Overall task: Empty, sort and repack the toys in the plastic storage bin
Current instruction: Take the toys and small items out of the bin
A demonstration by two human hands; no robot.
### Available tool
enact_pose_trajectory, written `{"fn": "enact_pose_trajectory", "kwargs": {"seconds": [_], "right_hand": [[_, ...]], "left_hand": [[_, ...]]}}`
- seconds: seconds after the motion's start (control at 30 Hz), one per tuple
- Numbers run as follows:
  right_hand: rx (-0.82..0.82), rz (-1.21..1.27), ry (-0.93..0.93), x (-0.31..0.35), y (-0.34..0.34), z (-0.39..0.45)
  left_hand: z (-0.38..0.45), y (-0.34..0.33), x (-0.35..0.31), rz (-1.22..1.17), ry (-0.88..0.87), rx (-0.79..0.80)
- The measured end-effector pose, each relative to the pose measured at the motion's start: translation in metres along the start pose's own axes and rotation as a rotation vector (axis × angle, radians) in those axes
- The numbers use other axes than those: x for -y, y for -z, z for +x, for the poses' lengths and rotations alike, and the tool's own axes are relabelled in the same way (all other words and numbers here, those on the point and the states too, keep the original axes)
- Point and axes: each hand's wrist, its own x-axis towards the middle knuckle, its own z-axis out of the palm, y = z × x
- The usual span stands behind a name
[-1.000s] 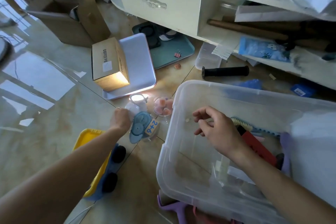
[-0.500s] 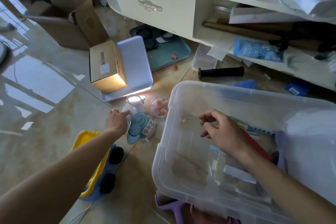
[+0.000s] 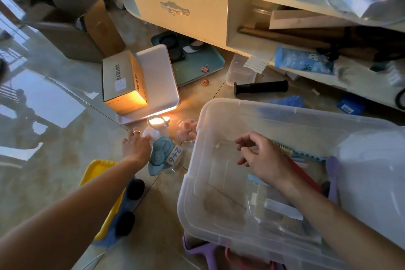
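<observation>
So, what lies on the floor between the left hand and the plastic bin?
In the head view, a blue toy with an orange 2+6 tile lies between the left hand and the bin.

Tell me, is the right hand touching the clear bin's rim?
Apart. The head view shows the right hand hovering inside the clear plastic bin, well clear of its rim.

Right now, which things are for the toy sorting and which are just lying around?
For the job: clear storage bin, red toy and blue comb-like toy inside it, blue toy with the 2+6 tile, yellow truck.

Just lying about: cardboard box, black handle, teal tray.
</observation>
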Motion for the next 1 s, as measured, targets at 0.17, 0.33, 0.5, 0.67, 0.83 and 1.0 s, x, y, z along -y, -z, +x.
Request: {"fn": "enact_pose_trajectory", "kwargs": {"seconds": [0.17,0.33,0.5,0.67,0.83,1.0], "right_hand": [[-0.007,-0.010,-0.008,-0.0011,0.0024,0.0000],[0.003,-0.006,0.000,-0.0024,-0.0014,0.0017],[-0.003,-0.011,-0.001,-0.0007,0.0002,0.0007],[0.005,0.011,0.000,-0.0005,-0.0004,0.0023],[-0.006,0.021,0.009,-0.0042,-0.0036,0.0053],[-0.004,0.012,0.015,-0.0077,-0.0032,0.0065]], "left_hand": [[-0.0007,0.0045,-0.0005,-0.055,0.012,-0.053],[-0.0005,0.0047,-0.0023,-0.113,-0.042,-0.017],[0.0004,0.0011,0.0033,-0.021,0.008,-0.009],[0.0036,0.0025,0.0050,0.009,0.067,0.000],[0.0030,0.0029,0.0049,-0.057,0.069,-0.015],[0.0000,0.0039,0.0046,-0.067,0.107,-0.075]]}}
